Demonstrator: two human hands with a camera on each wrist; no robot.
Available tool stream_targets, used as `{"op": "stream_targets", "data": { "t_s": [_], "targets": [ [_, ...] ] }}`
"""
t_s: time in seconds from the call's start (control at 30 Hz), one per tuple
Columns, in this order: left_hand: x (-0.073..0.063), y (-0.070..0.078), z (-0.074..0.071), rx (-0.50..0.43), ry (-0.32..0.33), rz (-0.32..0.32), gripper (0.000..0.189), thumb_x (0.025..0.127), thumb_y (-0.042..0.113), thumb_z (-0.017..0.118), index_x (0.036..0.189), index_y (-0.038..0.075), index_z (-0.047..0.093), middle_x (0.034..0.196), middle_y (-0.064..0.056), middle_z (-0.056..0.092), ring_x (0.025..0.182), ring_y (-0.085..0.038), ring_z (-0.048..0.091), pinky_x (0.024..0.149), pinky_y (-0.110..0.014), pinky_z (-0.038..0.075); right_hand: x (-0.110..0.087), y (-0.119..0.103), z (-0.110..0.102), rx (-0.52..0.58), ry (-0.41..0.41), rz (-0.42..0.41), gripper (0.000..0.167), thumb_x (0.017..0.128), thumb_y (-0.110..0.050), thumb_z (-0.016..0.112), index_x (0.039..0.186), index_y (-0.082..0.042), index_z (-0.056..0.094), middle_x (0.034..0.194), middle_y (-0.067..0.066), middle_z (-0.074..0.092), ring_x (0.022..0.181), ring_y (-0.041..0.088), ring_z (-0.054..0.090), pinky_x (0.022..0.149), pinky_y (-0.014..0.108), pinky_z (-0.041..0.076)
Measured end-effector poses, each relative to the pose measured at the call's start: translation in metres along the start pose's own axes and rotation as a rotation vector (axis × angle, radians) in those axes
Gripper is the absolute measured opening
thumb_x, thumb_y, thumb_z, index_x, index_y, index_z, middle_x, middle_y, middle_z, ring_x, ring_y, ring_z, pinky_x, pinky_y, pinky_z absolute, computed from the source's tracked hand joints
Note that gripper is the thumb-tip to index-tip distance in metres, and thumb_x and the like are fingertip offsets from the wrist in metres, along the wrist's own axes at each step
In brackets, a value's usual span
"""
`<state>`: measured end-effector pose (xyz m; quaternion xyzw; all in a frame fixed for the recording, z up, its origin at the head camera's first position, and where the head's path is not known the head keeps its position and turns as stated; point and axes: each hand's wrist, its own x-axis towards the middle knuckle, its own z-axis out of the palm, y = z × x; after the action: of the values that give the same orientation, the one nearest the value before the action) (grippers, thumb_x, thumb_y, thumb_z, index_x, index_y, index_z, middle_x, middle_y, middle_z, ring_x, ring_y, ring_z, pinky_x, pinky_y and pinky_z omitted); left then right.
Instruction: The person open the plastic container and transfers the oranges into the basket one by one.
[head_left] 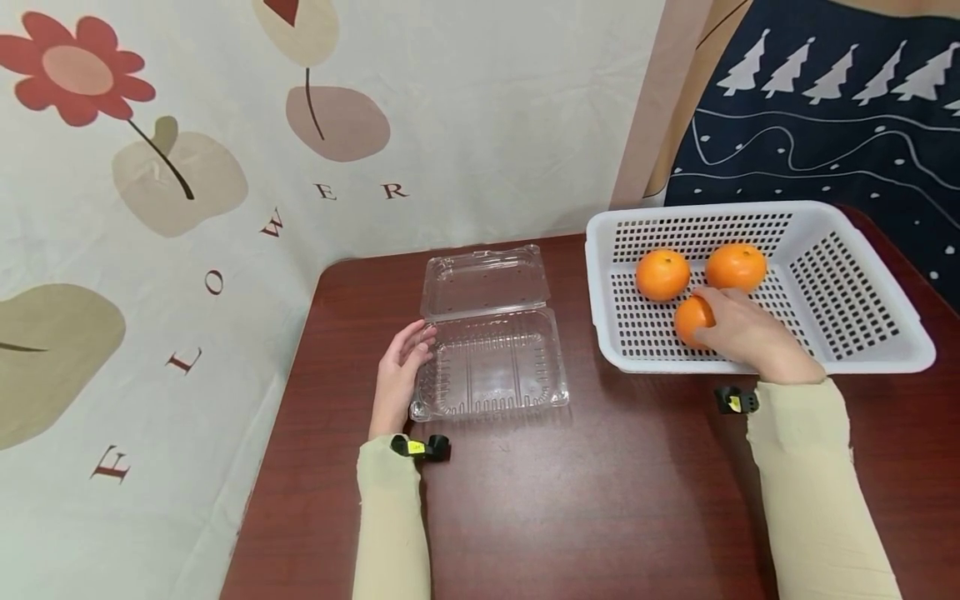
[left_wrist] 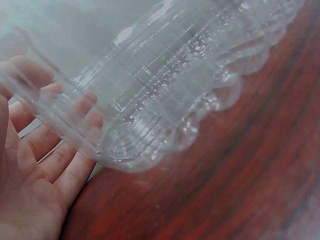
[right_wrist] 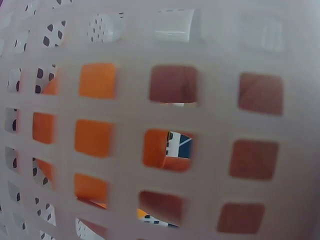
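Observation:
A clear plastic clamshell box [head_left: 491, 367] lies opened on the table, its lid [head_left: 486, 282] folded back toward the wall. At its left side, my left hand [head_left: 397, 375] holds the rim; in the left wrist view, the fingers [left_wrist: 60, 155] show through the clear plastic. Inside a white perforated basket [head_left: 817, 321], my right hand [head_left: 750, 332] grips the nearest orange [head_left: 692, 321] between thumb and fingers. Another orange [head_left: 663, 276] and a third orange [head_left: 737, 267] sit just behind it. In the right wrist view, the basket wall [right_wrist: 132, 110] partly hides the hand and the orange [right_wrist: 95, 137].
The dark red wooden table [head_left: 570, 508] extends in front of the box and basket. A pale curtain [head_left: 480, 108] with flowers and letters hangs behind and to the left. Dark blue cloth [head_left: 825, 150] with white trees hangs behind the basket at the right.

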<state>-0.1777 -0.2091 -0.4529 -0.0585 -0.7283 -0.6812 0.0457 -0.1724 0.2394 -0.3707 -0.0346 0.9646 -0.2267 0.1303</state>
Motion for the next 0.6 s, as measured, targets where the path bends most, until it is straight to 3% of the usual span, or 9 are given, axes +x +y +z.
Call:
{"op": "stream_targets", "data": {
  "t_s": [0.43, 0.6],
  "targets": [
    [0.005, -0.021, -0.005, -0.001, 0.015, 0.021, 0.037, 0.092, 0.016, 0.050, 0.129, 0.016, 0.046, 0.121, -0.006, 0.054, 0.113, -0.019, 0.049, 0.089, -0.036, 0.044, 0.002, 0.000, 0.002, -0.004, 0.019, 0.040, 0.057, 0.088, -0.021, 0.052, 0.134, 0.003, 0.029, 0.130, 0.029, 0.029, 0.108, 0.042, 0.031, 0.092, 0.063, 0.022],
    [0.005, -0.019, -0.004, -0.020, 0.014, 0.013, 0.038, 0.092, 0.015, 0.050, 0.129, 0.014, 0.046, 0.121, -0.007, 0.054, 0.113, -0.021, 0.049, 0.089, -0.037, 0.044, 0.000, 0.001, 0.002, 0.015, 0.041, 0.032, 0.056, 0.088, -0.027, 0.052, 0.132, 0.002, 0.031, 0.126, 0.027, 0.033, 0.105, 0.040, 0.034, 0.091, 0.061, 0.025]
  ]
}}
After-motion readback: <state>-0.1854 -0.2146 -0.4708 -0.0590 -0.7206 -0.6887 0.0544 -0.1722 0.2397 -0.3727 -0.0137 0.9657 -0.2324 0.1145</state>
